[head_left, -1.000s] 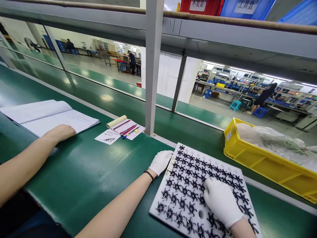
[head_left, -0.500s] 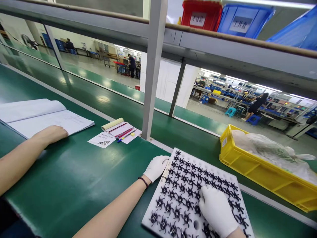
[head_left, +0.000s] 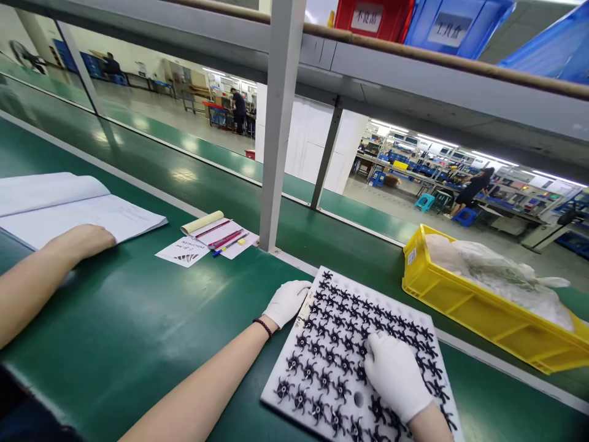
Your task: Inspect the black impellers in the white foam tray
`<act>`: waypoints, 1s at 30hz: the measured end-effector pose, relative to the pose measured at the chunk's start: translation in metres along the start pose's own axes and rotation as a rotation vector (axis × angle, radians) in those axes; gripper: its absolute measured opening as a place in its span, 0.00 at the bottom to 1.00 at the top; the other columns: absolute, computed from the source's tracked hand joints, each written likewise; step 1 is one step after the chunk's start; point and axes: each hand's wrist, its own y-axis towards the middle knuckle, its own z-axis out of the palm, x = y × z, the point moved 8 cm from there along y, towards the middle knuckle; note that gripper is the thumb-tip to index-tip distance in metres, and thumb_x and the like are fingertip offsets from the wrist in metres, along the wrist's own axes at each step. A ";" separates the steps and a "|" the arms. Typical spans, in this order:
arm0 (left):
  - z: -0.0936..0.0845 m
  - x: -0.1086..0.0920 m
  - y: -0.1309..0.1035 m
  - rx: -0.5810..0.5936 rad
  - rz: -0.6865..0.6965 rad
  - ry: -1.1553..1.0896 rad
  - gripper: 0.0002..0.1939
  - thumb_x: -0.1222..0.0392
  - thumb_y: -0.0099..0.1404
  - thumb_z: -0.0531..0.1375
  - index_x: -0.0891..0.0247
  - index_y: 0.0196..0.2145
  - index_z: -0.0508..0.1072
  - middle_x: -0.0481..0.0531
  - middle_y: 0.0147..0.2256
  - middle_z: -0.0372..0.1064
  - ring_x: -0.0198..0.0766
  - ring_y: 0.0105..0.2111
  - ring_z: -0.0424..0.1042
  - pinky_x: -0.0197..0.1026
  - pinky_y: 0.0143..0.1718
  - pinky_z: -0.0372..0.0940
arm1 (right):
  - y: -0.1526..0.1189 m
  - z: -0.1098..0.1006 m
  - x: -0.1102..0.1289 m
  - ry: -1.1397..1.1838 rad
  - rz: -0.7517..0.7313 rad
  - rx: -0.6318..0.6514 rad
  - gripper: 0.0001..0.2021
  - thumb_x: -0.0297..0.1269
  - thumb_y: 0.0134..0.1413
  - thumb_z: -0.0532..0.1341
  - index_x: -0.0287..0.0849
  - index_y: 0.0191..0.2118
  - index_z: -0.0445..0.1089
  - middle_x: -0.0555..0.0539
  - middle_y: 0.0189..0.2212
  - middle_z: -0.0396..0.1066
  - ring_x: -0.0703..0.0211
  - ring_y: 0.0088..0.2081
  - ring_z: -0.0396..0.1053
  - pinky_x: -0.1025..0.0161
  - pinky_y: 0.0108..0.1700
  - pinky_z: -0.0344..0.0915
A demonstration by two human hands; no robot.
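A white foam tray lies tilted on the green bench, with rows of black bladed impellers set in it. My left hand, in a white glove, grips the tray's upper left edge beside a handwritten label strip. Over the middle of the tray is my gloved right hand, its fingers curled together down among the impellers. Its fingertips are hidden, so what they hold does not show. A round hole without an impeller shows left of this hand, and more bare holes run along the tray's far edge.
Another person's bare hand rests by an open paper booklet at left. Pens and paper cards lie near a metal post. A yellow crate holding plastic bags stands at right. Red and blue bins sit on the overhead shelf.
The whole view has shifted slightly, bringing the bench and tray a little up and left. Both my hands keep nearly the same places on the tray, the right one still curled over the impellers.
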 end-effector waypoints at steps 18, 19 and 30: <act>0.000 0.000 -0.001 0.004 0.001 0.022 0.16 0.60 0.69 0.49 0.58 0.45 0.76 0.49 0.44 0.73 0.42 0.44 0.70 0.41 0.48 0.63 | 0.001 0.004 -0.001 0.037 -0.012 0.011 0.08 0.23 0.57 0.55 0.40 0.32 0.68 0.45 0.31 0.68 0.51 0.34 0.67 0.60 0.35 0.55; -0.001 -0.002 -0.002 0.005 0.001 0.029 0.16 0.60 0.69 0.49 0.58 0.45 0.76 0.49 0.44 0.73 0.42 0.44 0.70 0.40 0.48 0.63 | 0.001 0.005 -0.002 0.045 -0.009 0.009 0.08 0.23 0.57 0.55 0.41 0.32 0.68 0.45 0.31 0.68 0.51 0.34 0.67 0.60 0.35 0.56; -0.005 -0.009 -0.007 0.002 0.003 0.092 0.16 0.61 0.68 0.50 0.59 0.46 0.76 0.50 0.43 0.73 0.43 0.43 0.71 0.42 0.48 0.65 | 0.011 0.033 -0.015 0.088 -0.004 0.096 0.10 0.27 0.57 0.54 0.44 0.32 0.70 0.45 0.31 0.70 0.52 0.33 0.70 0.60 0.35 0.63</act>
